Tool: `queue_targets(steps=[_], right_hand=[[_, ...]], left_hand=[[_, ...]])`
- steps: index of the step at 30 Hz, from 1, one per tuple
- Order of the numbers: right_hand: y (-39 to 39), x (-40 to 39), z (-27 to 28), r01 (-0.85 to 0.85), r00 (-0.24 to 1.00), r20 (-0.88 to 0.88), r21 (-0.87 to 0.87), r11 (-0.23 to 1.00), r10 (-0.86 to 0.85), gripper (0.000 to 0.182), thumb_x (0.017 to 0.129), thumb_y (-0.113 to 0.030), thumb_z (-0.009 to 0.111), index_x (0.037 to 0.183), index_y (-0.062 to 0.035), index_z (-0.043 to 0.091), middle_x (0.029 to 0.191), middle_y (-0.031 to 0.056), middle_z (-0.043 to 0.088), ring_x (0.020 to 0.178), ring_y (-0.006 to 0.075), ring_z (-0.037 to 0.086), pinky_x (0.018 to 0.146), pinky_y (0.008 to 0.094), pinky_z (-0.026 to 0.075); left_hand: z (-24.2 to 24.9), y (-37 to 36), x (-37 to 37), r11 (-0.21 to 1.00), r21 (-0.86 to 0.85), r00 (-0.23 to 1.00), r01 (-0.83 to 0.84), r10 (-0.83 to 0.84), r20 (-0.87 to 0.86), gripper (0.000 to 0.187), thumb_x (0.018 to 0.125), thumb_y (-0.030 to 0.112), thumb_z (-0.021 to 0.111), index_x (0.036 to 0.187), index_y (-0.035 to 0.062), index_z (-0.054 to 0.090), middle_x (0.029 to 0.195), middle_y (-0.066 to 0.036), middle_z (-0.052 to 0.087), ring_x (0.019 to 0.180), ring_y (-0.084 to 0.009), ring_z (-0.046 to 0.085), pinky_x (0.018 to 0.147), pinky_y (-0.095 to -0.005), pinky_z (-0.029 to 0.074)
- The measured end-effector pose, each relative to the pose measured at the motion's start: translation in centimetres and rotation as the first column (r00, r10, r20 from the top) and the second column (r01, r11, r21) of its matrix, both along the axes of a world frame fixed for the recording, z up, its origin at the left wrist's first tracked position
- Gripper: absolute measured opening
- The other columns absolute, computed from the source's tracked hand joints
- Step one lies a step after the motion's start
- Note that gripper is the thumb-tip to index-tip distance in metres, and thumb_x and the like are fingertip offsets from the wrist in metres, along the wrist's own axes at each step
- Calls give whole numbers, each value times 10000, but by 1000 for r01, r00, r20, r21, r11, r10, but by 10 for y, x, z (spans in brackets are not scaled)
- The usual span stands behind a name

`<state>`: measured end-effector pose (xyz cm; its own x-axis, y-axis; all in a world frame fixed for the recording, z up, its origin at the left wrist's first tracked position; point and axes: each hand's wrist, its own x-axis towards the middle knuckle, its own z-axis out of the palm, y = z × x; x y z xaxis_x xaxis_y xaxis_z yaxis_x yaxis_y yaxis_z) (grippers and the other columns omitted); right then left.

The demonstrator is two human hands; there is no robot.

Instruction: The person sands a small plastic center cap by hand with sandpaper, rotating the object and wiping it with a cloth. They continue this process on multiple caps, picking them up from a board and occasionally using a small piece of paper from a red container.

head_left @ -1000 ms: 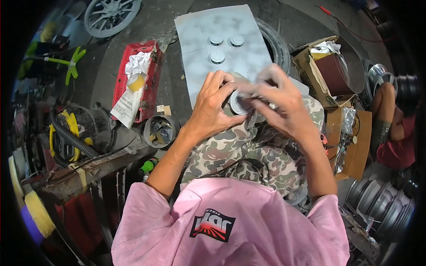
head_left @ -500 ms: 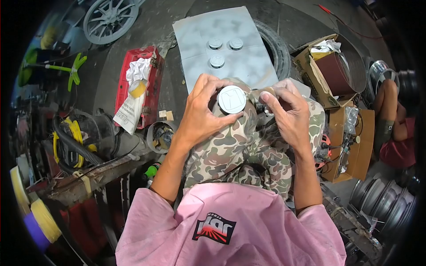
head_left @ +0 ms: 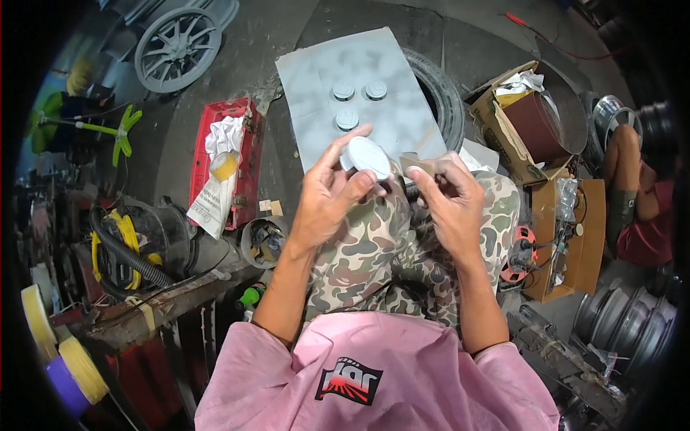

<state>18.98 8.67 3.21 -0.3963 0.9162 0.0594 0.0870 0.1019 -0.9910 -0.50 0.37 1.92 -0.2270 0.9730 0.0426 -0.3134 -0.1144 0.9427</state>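
Observation:
My left hand (head_left: 323, 201) is closed round the edge of a round, grey-coated wheel center cap (head_left: 369, 158), which is tilted with its face up and to the right. Just to its right, my right hand (head_left: 456, 201) pinches a small tan piece, apparently folded sandpaper (head_left: 413, 164), apart from the cap. Both hands are above my camouflage-clad knees. Beyond them, a grey-sprayed board (head_left: 309, 75) bears three similar caps, among them a near one (head_left: 346, 119).
At left is a red toolbox (head_left: 251, 165) with paper and tape, beside a tub (head_left: 262, 241). A tire (head_left: 449, 108) lies under the board. Cardboard boxes (head_left: 593, 237) and a reel (head_left: 523, 251) stand right. Another person's leg (head_left: 622, 161) shows far right.
The cap has turned from facing me to a tilt, and the left fingers have shifted round it. The tan piece shows more clearly in my right hand. The view has shifted slightly.

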Motion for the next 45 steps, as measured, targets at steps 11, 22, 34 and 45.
queue_targets(steps=[11,22,34,45], right_hand=[[-4,18,1,22,968,214,458,889,-135,328,1009,-21,714,1327,-15,794,970,86,629,902,209,618,837,336,513],[-9,-6,-11,46,847,303,777,627,-437,317,1024,-120,734,1320,-22,794,1290,130,714,1305,374,555,1109,509,452],[-7,-15,-14,49,852,291,783,620,-436,293,982,-133,770,1264,-81,830,1273,66,736,1310,354,575,1111,490,470],[-5,12,-3,-13,893,416,406,914,-172,430,1053,-162,726,1482,-169,730,1017,134,589,950,301,613,837,441,521]], left_hand=[[-3,45,51,978,-117,922,175,-121,367,661,1197,545,330,1506,13,573,1057,-38,670,864,-109,591,702,-256,480],[-16,82,73,941,-337,874,-24,184,450,520,1168,497,439,1214,57,711,990,-55,724,917,-134,685,846,-304,569],[-54,84,47,957,-61,650,282,-144,746,432,1152,466,480,1159,90,694,1015,-47,732,914,-169,705,826,-349,598],[-17,79,48,934,-191,659,303,-60,750,526,1161,494,382,1076,75,687,776,-36,664,559,-138,524,492,-286,371]])
